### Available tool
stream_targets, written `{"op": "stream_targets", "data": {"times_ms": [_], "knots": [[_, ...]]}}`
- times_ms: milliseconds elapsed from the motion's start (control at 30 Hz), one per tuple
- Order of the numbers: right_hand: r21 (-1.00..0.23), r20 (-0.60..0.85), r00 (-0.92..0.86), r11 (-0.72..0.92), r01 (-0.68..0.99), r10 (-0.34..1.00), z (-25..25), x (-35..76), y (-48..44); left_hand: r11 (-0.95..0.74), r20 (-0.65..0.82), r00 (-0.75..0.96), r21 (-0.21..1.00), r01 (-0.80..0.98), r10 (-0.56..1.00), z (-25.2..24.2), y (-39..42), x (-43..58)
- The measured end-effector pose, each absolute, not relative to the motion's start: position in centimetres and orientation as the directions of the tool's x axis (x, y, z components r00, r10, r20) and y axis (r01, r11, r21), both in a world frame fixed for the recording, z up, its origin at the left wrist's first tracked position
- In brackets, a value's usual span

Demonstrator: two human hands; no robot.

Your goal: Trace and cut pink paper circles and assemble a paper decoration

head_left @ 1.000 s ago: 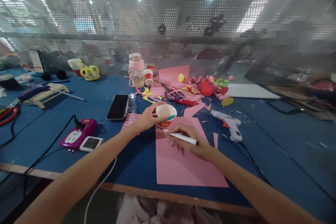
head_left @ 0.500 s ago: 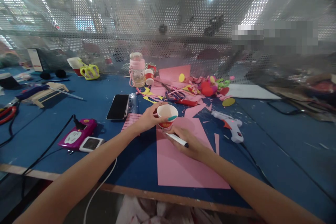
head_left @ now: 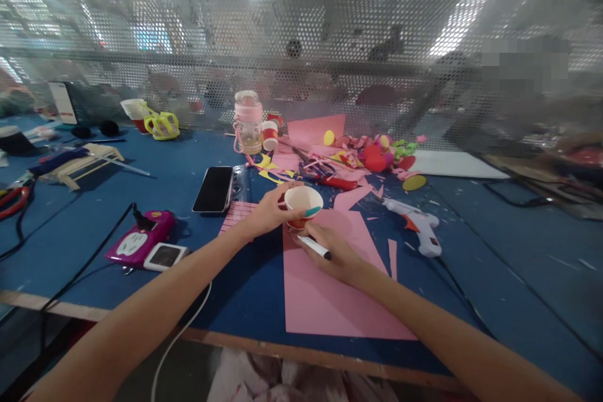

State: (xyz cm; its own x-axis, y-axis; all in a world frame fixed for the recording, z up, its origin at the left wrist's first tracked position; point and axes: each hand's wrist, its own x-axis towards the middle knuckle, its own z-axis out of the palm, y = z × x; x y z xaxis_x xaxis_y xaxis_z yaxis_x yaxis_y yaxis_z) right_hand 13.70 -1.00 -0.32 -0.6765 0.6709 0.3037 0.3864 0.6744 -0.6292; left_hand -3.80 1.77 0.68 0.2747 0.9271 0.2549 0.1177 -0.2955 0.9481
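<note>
My left hand (head_left: 273, 210) is closed around a paper cup (head_left: 304, 200), white inside with a red lower wall. The cup stands upright at the top left of a pink paper sheet (head_left: 330, 301); its base is partly hidden by my fingers. In my right hand (head_left: 336, 252) is a white marker pen (head_left: 315, 246) with a dark end, pinched between thumb and fingers. Its other end points at the paper beside the cup's base, where my fingers hide the exact contact.
Right of the sheet lies a hot glue gun (head_left: 419, 226). Behind the cup are paper scraps, scissors (head_left: 320, 168) and a water bottle (head_left: 248, 122). At left lie a phone (head_left: 213, 190) and a purple power strip (head_left: 141, 242). A perforated metal screen (head_left: 301, 25) borders the far table edge.
The marker's rear end has swung slightly left and up while my right hand stays close to the cup's base. The cup remains in my left hand; the whole view has shifted a little.
</note>
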Motion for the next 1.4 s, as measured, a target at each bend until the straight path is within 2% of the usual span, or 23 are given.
{"op": "stream_targets", "data": {"times_ms": [267, 433, 800, 967, 1133, 1400], "knots": [[-0.61, 0.269, -0.671, 0.662, 0.436, 0.691, 0.1, 14.1, -1.4, -0.292, 0.25, 0.279, 0.948, 0.123, 0.927, 0.8, 1.7, -3.7], [-0.675, 0.324, -0.639, 0.644, 0.36, 0.697, 0.7, 14.7, -1.5, -0.306, 0.26, 0.277, 0.942, 0.135, 0.925, 0.6, 1.9, -3.7], [-0.871, 0.164, -0.521, 0.371, 0.322, 0.837, 0.5, 16.4, 0.4, -0.304, 0.26, 0.28, 0.944, 0.127, 0.924, 0.5, 1.7, -3.7], [-0.951, 0.009, -0.513, 0.165, 0.261, 0.859, 0.5, 16.7, 1.0, -0.3, 0.256, 0.272, 0.945, 0.133, 0.927, 0.3, 1.8, -3.7], [-0.974, -0.033, -0.504, 0.086, 0.211, 0.863, 0.4, 17.0, 1.6, -0.314, 0.268, 0.276, 0.939, 0.139, 0.923, 0.2, 1.9, -3.7], [-0.975, -0.111, -0.493, 0.002, 0.223, 0.863, 0.4, 17.2, 2.3, -0.314, 0.274, 0.273, 0.942, 0.117, 0.922, -0.1, 2.0, -3.7]]}}
